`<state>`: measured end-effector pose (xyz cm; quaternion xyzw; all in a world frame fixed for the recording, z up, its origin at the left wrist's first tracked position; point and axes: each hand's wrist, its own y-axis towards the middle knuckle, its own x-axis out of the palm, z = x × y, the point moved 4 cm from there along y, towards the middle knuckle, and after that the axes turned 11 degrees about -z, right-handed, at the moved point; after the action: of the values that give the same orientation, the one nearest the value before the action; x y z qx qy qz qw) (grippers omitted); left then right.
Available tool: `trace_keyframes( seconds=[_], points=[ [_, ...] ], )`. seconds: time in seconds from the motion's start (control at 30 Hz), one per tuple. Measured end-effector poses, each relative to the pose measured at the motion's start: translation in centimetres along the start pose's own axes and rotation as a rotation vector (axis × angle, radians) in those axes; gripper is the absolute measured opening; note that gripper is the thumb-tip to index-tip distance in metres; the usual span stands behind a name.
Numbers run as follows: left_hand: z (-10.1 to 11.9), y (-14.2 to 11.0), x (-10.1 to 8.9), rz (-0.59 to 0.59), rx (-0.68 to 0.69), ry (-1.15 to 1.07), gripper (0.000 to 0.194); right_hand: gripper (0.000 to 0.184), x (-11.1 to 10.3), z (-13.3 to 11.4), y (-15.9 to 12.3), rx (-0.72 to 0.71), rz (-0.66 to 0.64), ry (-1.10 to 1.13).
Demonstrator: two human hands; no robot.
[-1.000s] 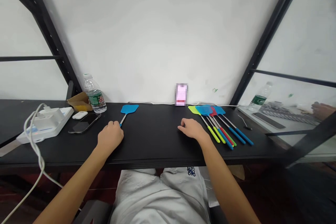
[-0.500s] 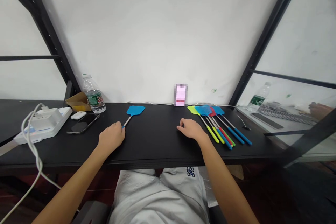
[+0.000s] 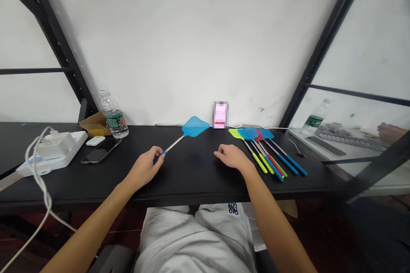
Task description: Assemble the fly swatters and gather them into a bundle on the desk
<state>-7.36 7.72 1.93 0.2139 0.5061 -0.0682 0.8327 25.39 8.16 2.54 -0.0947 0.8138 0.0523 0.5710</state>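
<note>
My left hand (image 3: 147, 169) is closed round the blue handle of a fly swatter. Its blue mesh head (image 3: 194, 126) is raised at an angle toward the wall, joined to the handle by a thin metal shaft. On the black table rests my right hand (image 3: 231, 156), fingers loosely curled in, with nothing visible in them. Just right of it lies a bunch of several fly swatters (image 3: 248, 134) with yellow-green, blue and red heads, partly overlapping. Their coloured handles (image 3: 270, 165) fan out toward the table's front edge.
On the left are a water bottle (image 3: 114, 117), a cardboard box (image 3: 95, 123), a white earphone case (image 3: 95, 140), a dark phone (image 3: 101, 150) and a white power strip (image 3: 51, 158) with cables. A blurred phone-like screen (image 3: 220, 115) leans at the wall. Black frame posts (image 3: 320, 47) flank the table.
My left hand has moved right with the blue fly swatter. Its head has lifted, swung right and turned so that the mesh shows. My right hand has hardly moved.
</note>
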Motion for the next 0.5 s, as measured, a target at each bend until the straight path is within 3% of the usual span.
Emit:
trace_keyframes(
  seconds=[0.23,0.4,0.5],
  points=[
    [4.3,-1.0,1.4,-0.049,0.129,-0.157,0.025,0.052,0.2,-2.9,-0.9,-0.325,-0.175,0.438],
    [6.6,-1.5,2.4,-0.143,0.252,-0.174,0.027,0.052,0.6,-4.2,-0.7,-0.396,-0.078,0.697],
    [6.8,-1.6,2.4,-0.139,0.289,-0.188,0.028,0.049,1.2,-4.7,-0.4,-0.408,-0.106,0.841]
  ],
)
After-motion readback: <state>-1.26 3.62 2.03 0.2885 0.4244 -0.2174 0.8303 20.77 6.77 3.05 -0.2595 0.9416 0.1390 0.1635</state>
